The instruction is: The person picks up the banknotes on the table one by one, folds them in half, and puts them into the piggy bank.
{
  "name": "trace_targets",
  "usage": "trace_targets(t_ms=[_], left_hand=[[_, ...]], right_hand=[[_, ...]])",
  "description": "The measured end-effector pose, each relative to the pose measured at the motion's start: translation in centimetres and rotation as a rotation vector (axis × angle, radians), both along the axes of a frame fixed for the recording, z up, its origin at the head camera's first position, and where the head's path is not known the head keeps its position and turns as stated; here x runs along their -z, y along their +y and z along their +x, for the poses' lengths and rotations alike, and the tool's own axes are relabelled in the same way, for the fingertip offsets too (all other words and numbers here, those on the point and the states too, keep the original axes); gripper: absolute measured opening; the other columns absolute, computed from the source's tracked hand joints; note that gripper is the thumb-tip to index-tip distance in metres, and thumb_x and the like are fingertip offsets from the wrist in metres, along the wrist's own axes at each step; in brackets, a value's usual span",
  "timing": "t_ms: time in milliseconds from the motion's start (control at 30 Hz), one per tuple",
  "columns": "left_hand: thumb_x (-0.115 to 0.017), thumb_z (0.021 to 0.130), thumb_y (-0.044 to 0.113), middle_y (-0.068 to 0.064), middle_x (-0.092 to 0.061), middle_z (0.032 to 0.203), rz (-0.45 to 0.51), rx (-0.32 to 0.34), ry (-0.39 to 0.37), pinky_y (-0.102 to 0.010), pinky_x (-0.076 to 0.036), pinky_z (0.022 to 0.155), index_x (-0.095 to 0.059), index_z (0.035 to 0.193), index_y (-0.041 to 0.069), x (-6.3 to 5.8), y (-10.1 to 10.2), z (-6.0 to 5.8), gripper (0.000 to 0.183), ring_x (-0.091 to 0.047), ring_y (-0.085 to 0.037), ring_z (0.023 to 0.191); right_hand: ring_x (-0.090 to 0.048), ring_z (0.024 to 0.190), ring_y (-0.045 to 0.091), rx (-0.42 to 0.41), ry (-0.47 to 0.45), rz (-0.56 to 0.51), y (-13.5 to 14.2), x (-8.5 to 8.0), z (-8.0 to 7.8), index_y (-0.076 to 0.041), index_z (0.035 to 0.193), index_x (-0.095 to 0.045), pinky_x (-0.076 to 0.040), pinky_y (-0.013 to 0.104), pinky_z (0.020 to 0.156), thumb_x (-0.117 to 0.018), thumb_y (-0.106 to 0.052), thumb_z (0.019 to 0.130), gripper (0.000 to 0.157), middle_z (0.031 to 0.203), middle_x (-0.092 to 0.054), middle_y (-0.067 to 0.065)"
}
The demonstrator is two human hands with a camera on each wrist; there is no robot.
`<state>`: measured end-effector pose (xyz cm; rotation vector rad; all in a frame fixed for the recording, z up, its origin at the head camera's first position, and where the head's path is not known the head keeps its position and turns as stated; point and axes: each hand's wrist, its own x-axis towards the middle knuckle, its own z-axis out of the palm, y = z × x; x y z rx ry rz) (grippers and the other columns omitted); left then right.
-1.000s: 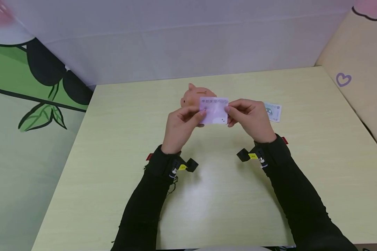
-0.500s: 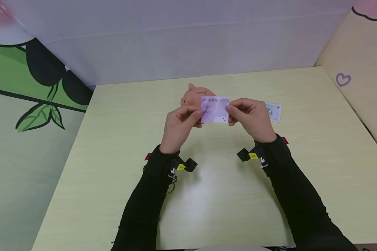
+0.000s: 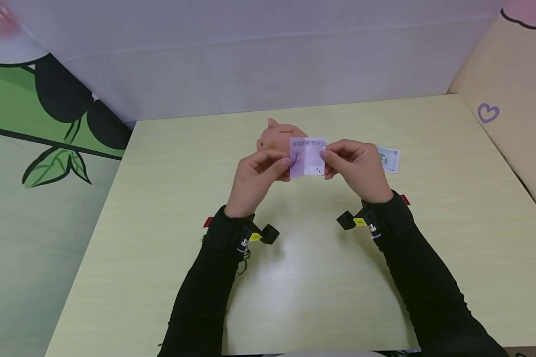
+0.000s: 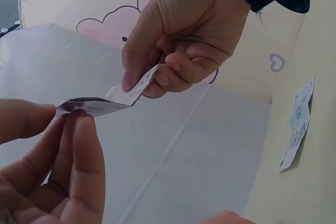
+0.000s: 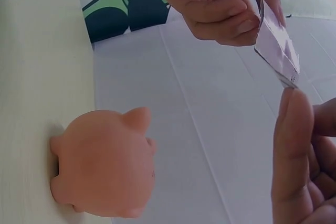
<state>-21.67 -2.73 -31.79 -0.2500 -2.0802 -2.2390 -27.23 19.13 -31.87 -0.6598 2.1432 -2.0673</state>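
A purple banknote (image 3: 308, 157) printed with Chinese characters is stretched between both hands above the table, a crease running down its middle. My left hand (image 3: 259, 181) pinches its left edge between thumb and fingers. At the opposite edge, the thumb and fingers of my right hand (image 3: 355, 166) pinch it as well. Seen from the left wrist, the banknote (image 4: 118, 102) bends into a shallow V along the fold. Just behind it stands a pink piggy bank (image 3: 274, 138) with a slot on top, its lower right part hidden by the banknote in the head view.
A second, bluish-green banknote (image 3: 390, 159) lies on the table to the right, partly covered by my right hand in the head view. The pale wooden table (image 3: 169, 198) meets a whitish back panel (image 3: 268, 69) and a beige side panel (image 3: 518, 84).
The left edge of the purple banknote has shifted a little to the right, and a crease now shows where it looked flatter. My right hand has barely moved.
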Motion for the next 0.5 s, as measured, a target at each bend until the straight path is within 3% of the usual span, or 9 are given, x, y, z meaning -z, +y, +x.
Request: trace_targets(t_ms=[233,500], left_hand=[[-0.060,0.096,0.004,-0.016,-0.063,0.118,-0.011,0.064,0.018,-0.031,-0.057,0.089,-0.060,0.122,-0.006,0.29,0.18,-0.11,0.028,-0.065,-0.020,0.098],[-0.063,0.095,0.009,-0.013,-0.060,0.128,-0.060,0.088,-0.003,-0.032,-0.055,0.092,-0.058,0.131,0.003,0.53,0.49,-0.01,0.036,-0.063,-0.024,0.111]], right_hand=[[-0.061,0.059,0.013,-0.019,-0.006,0.012,-0.20,-0.05,0.20,0.011,0.099,-0.068,-0.058,0.022,0.062,-0.067,-0.008,0.093,0.020,0.075,-0.067,0.000],[-0.062,0.060,0.013,-0.028,0.033,0.067,-0.68,0.31,0.47,0.009,0.101,-0.069,-0.057,0.022,0.062,-0.066,-0.008,0.093,0.018,0.080,-0.067,-0.002]])
